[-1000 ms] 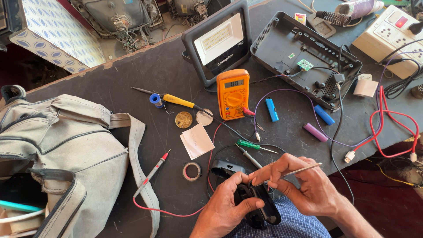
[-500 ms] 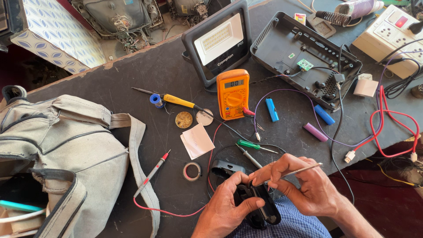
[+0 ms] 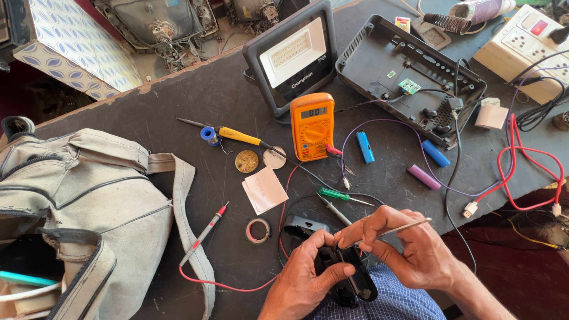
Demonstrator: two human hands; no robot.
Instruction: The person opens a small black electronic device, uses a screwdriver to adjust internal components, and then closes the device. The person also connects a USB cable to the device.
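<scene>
Left hand: the left hand [image 3: 305, 278] is curled around a black casing [image 3: 349, 281], thumb across its top, gripping it at the near edge of the surface [image 3: 195, 101].
Right hand: the right hand [image 3: 409, 249] pinches thin metal tweezers [image 3: 394, 227] between thumb and fingers, their tip down at the casing's top end, the free end pointing right.
Casing: low in the middle of the view, over a blue checked cloth [image 3: 391, 302], held off the surface.
Edges: the near edge runs just behind the hands; the far edge slants from the left down past a patterned box [image 3: 83, 53].
Open room: bare surface lies between the grey bag [image 3: 89, 201] and the tape roll [image 3: 258, 230], and left of the meter.
Change: hands, casing and tweezers sit as they did half a second ago; nothing on the surface has shifted.
Close by: a black part [image 3: 302, 225] lies just beside the left hand; a green screwdriver [image 3: 338, 194] and a red probe [image 3: 204, 234] with its lead lie near.
Further off: an orange meter [image 3: 312, 126], a floodlight [image 3: 293, 56], an open black housing [image 3: 409, 77], blue and purple cells.
In the way: red [image 3: 521, 178] and purple wires loop across the right side; the bag fills the left.
</scene>
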